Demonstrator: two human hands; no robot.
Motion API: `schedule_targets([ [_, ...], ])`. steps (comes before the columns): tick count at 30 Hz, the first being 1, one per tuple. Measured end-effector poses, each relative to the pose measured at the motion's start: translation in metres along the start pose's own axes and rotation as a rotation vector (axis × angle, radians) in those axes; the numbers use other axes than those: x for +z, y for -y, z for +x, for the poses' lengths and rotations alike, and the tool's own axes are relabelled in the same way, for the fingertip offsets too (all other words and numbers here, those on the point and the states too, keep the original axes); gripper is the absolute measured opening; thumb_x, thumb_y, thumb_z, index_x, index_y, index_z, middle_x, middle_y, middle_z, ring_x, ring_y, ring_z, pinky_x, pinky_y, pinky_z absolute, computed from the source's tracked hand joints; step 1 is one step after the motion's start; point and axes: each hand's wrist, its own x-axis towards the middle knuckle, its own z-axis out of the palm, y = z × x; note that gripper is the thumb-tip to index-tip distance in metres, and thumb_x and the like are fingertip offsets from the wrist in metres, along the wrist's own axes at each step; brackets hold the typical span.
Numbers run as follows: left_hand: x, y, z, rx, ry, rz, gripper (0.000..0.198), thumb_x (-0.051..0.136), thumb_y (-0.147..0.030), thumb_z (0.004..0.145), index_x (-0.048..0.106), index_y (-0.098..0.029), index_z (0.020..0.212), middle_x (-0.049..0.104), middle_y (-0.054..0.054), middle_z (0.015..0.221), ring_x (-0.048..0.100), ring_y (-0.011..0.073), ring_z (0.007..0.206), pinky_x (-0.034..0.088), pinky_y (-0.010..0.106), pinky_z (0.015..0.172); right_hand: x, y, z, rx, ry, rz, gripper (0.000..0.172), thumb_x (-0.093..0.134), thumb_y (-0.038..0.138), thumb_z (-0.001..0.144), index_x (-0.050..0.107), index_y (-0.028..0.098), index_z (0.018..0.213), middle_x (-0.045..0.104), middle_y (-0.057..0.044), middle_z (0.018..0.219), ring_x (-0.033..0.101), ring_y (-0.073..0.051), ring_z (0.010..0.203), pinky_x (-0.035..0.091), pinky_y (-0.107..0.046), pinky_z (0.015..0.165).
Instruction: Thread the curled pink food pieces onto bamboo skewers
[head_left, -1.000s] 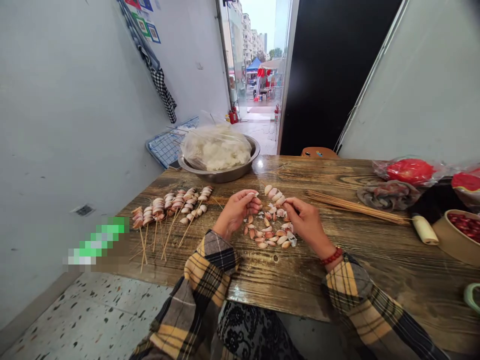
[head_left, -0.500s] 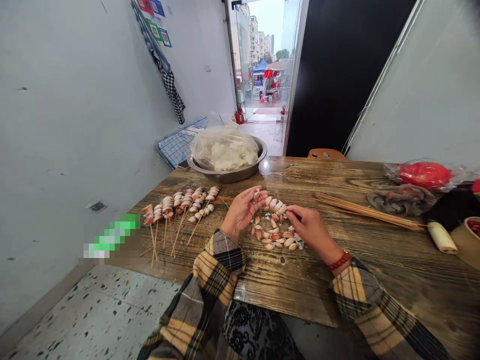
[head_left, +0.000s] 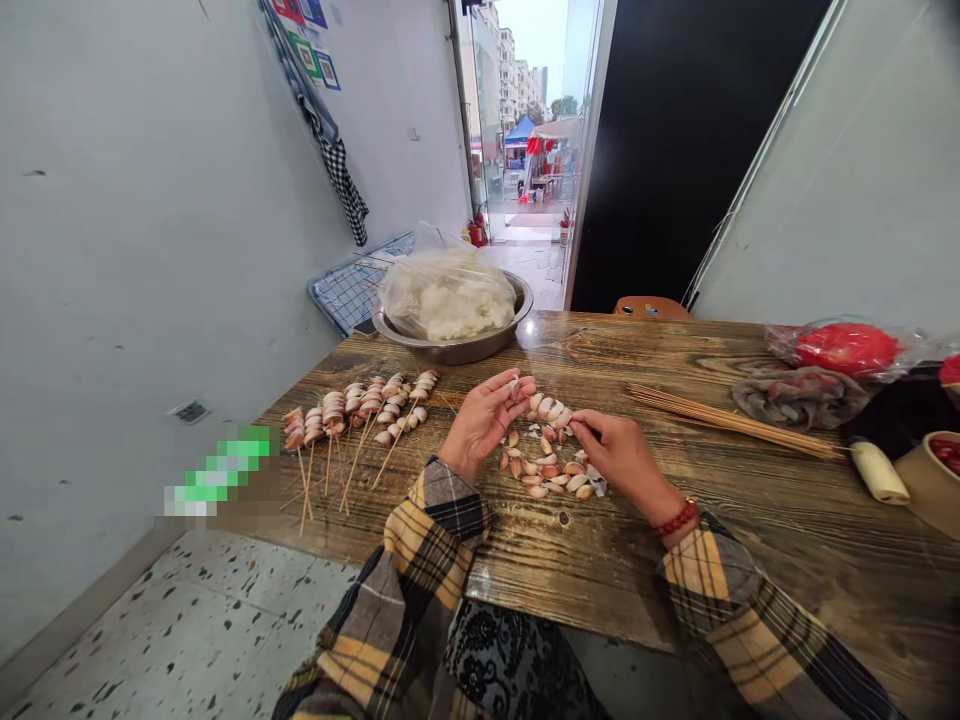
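Note:
My left hand [head_left: 480, 420], palm turned up, pinches a single garlic clove [head_left: 514, 388] between thumb and fingers. My right hand [head_left: 619, 452] is closed at the near end of a garlic skewer [head_left: 550, 409], whose several cloves reach toward my left fingers; its stick is mostly hidden. Loose garlic cloves [head_left: 550, 471] with bits of white skin lie on the table just below both hands. Left of my left hand, several finished-looking garlic skewers [head_left: 367, 398] rest side by side, their bare stick ends pointing toward me.
A metal basin [head_left: 465, 350] with a plastic bag [head_left: 442, 295] of pale stuff stands at the wooden table's [head_left: 600, 560] far edge. Bamboo sticks [head_left: 735, 422] lie to the right, near a grey rag [head_left: 799, 398], a red bundle in plastic [head_left: 847, 347] and a paper tub [head_left: 930, 485].
Almost nothing differs. Both hands keep their hold at the same spot, and the left fingers have shifted slightly around the clove. The whole view has moved a little.

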Motion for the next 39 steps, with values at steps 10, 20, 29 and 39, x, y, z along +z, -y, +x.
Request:
schedule_targets([
  [10,0.0015,-0.0018,0.0014,0.000,-0.006,0.002,0.018,0.067,-0.013,0.079,0.066,-0.009,0.096,0.070,0.013,0.106,0.068,0.0136,0.086,0.051,0.027,0.087,-0.0026,0.0020,0.0011,-0.003,0.004,0.024,0.030,0.042,0.031,0.093,0.071,0.023,0.088,0.071,-0.002,0.076,0.062,-0.017,0.068,0.039,-0.025,0.063],
  [20,0.0007,-0.0032,-0.0002,0.051,0.007,0.093,0.022,0.070,-0.016,0.076,0.068,-0.009,0.097,0.071,0.015,0.104,0.068,0.0160,0.088,0.052,0.030,0.087,-0.0034,0.0020,0.0007,0.000,-0.018,0.033,0.028,0.045,0.030,0.092,0.072,0.023,0.088,0.072,-0.002,0.077,0.063,-0.018,0.069,0.041,-0.026,0.065],
  [29,-0.0004,-0.0037,0.0000,0.078,0.013,0.165,0.026,0.072,-0.020,0.075,0.070,-0.009,0.098,0.071,0.014,0.103,0.068,0.0166,0.088,0.052,0.029,0.086,-0.0046,0.0013,0.0012,-0.009,-0.015,0.009,0.029,0.045,0.031,0.094,0.072,0.023,0.092,0.073,-0.003,0.084,0.065,-0.019,0.074,0.043,-0.027,0.069],
  [39,0.0036,-0.0011,-0.0003,0.122,-0.022,0.260,0.028,0.076,-0.023,0.071,0.072,-0.011,0.095,0.072,0.012,0.101,0.068,0.0165,0.087,0.051,0.030,0.085,-0.0098,0.0067,-0.0007,-0.016,-0.001,-0.160,0.027,0.044,0.029,0.095,0.070,0.025,0.087,0.072,-0.003,0.083,0.064,-0.019,0.077,0.037,-0.026,0.064],
])
